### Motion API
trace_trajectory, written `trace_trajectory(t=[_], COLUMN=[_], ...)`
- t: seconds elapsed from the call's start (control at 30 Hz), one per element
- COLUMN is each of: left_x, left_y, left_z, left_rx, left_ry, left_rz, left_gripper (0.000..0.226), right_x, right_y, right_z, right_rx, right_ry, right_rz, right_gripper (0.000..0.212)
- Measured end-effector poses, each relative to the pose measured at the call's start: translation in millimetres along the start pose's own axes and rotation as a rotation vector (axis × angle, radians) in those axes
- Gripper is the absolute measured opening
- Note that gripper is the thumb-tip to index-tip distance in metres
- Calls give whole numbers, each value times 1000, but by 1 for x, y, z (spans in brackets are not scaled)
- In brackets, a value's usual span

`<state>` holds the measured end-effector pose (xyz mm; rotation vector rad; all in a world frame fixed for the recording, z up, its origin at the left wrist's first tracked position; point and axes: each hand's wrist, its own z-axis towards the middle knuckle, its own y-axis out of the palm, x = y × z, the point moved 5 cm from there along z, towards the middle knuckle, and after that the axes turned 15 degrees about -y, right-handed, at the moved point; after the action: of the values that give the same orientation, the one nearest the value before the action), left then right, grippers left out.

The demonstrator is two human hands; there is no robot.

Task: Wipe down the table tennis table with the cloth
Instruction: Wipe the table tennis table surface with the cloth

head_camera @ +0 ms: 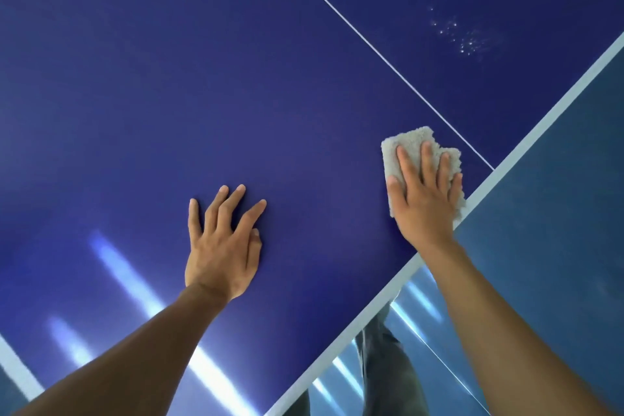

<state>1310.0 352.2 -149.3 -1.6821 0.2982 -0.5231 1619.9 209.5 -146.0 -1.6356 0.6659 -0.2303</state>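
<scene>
Head view: looked down on blue surface (236,78). Planted left grip (223,246) flat and released, probably for bracing. Pressed right grip (425,199), fingers straight, onto grey cloth (412,138) by the near edge, guessing to drag it. Spotted unwiped droplets (469,37) beyond.

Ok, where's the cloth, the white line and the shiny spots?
cloth (410,139): head view, its fluffy top corner.
white line (371,46): head view, middle of the stripe.
shiny spots (467,39): head view, centre of the cluster.
</scene>
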Motion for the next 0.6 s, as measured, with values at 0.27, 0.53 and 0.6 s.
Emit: trace_trajectory(t=[0.27, 0.53, 0.6], left_x=[25, 201, 242], left_y=[-10, -1, 6], left_z=[5, 66, 94], left_rx=[104, 171, 148], left_ry=[-158, -225, -300], left_rz=[-32, -221, -269], left_gripper=[45, 44, 47], right_x=[-12, 127, 155], right_y=[11, -26, -38], right_z=[-28, -6, 23], right_rx=[21, 73, 100], right_ry=[-559, -586, -484], right_rz=[-68, -61, -66], right_gripper=[55, 54, 55])
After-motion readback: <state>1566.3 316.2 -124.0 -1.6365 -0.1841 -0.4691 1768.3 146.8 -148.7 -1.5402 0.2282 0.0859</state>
